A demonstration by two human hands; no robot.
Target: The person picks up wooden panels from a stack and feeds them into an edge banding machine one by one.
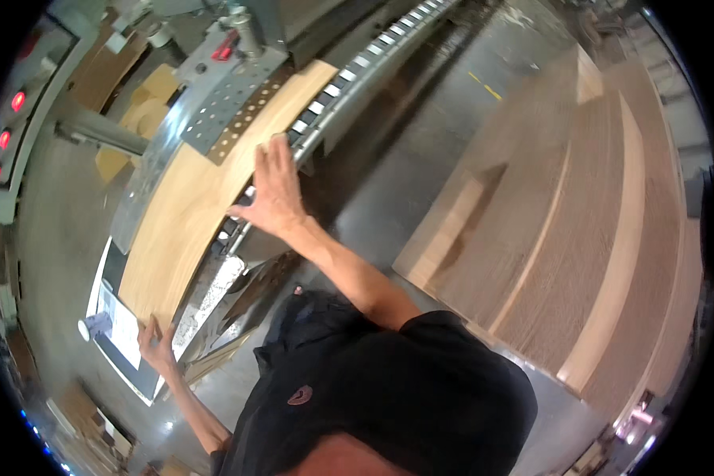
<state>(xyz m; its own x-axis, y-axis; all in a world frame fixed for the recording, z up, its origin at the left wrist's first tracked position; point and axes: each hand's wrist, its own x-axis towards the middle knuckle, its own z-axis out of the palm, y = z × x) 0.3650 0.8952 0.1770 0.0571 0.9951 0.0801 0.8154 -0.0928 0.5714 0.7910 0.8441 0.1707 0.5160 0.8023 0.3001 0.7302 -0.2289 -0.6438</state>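
Note:
A long, pale wooden board (190, 198) lies along a machine bed at left, its far end beside a strip of rollers. My left hand (159, 347) grips the board's near end, fingers over the edge; its underside is hidden. Farther up, my right hand (276, 190) rests on the board's right edge with fingers stretched forward and thumb apart. A dark plate with rows of holes (224, 111) sits against the board's left side.
Right of me stands a stack of large brown boards (523, 214) with pale strips. The roller track (357, 67) runs to the far right. Paper sheet (124, 329) and a small roll (95, 326) lie near the board's near end. A panel with red lights (5, 140) stands far left.

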